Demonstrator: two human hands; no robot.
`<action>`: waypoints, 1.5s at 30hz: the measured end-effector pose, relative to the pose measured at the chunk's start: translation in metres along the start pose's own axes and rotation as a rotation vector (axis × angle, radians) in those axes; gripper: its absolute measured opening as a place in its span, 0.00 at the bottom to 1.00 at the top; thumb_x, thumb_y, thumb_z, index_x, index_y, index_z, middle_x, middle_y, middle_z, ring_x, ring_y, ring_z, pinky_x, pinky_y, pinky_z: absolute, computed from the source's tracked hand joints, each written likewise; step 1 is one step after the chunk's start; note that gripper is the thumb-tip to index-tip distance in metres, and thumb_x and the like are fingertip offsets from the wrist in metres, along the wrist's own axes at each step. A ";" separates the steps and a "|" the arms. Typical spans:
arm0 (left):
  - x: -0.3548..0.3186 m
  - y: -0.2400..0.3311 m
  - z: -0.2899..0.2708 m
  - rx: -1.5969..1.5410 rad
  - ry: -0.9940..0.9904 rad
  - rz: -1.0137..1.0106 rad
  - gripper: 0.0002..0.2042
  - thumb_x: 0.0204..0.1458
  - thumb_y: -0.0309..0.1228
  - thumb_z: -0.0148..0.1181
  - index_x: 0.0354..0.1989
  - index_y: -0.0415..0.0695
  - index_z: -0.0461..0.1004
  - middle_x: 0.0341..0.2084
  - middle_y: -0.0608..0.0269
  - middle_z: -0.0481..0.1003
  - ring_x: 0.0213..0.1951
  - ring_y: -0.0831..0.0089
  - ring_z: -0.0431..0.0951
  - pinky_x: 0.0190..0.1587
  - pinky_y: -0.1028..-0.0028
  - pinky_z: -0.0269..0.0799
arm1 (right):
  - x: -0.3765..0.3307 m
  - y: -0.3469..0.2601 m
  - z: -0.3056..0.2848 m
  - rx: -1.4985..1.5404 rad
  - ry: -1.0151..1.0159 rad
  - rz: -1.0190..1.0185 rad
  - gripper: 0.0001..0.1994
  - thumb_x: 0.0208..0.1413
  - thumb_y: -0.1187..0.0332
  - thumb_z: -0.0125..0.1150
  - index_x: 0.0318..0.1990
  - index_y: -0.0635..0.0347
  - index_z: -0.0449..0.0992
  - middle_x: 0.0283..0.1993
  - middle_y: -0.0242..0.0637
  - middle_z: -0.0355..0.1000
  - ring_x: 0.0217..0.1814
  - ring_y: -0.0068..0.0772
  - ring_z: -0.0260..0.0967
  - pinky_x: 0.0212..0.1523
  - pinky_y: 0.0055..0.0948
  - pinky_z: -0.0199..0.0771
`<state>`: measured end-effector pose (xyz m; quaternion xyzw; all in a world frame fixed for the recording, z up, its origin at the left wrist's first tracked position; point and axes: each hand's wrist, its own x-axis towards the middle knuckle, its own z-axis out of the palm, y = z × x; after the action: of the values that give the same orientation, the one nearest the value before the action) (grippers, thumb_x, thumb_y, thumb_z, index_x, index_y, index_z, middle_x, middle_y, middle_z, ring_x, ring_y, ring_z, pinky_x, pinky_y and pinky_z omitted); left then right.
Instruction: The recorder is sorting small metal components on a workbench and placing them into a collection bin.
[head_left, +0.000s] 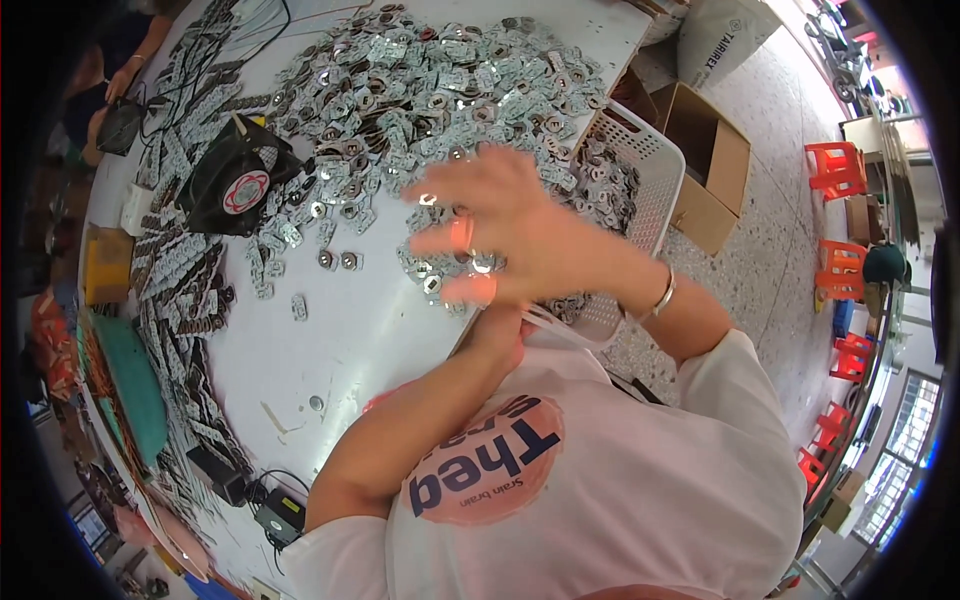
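My right hand (505,225) reaches over the near right side of a large pile of small metal parts (420,95) on the white table. Its fingers are spread and smeared by motion, with shiny parts showing between and below them. A white perforated plastic basket (660,185), partly filled with the same kind of parts, stands against the table's right edge. My left hand (507,328) is low beside the near end of the basket's rim, just under my right hand. Its fingers are mostly hidden, so their grip does not show.
A black square fan (240,178) stands left of the pile. Rows of joined metal parts (180,270) cover the table's left side. Black adapters (278,515) lie near the front. An open cardboard box (715,150) sits on the floor. Another person's hand (122,80) is at far left.
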<state>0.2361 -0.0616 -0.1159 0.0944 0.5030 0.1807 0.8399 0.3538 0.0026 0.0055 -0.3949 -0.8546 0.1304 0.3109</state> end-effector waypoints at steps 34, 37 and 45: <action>-0.009 -0.004 0.005 -0.059 0.001 0.179 0.06 0.55 0.40 0.52 0.40 0.58 0.68 0.34 0.73 0.70 0.33 0.82 0.66 0.32 0.78 0.62 | -0.008 -0.012 0.053 -0.385 -0.067 -0.109 0.12 0.40 0.62 0.63 0.35 0.49 0.74 0.50 0.25 0.69 0.52 0.29 0.64 0.58 0.41 0.59; -0.003 0.003 0.003 0.078 -0.002 0.035 0.11 0.56 0.38 0.50 0.46 0.54 0.66 0.42 0.71 0.70 0.41 0.77 0.70 0.44 0.68 0.68 | -0.025 -0.005 0.032 -0.378 -0.019 -0.081 0.10 0.40 0.64 0.63 0.34 0.50 0.74 0.47 0.25 0.71 0.48 0.29 0.67 0.55 0.40 0.62; -0.003 -0.002 0.007 -0.039 0.243 0.002 0.11 0.40 0.18 0.48 0.34 0.42 0.63 0.33 0.58 0.63 0.38 0.62 0.69 0.42 0.54 0.75 | 0.000 0.052 -0.035 -0.321 0.119 0.084 0.13 0.49 0.62 0.61 0.42 0.53 0.75 0.48 0.34 0.71 0.47 0.38 0.67 0.50 0.34 0.65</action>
<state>0.2417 -0.0639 -0.1107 0.0558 0.5973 0.2014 0.7743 0.4068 0.0357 0.0084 -0.4821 -0.8271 -0.0186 0.2883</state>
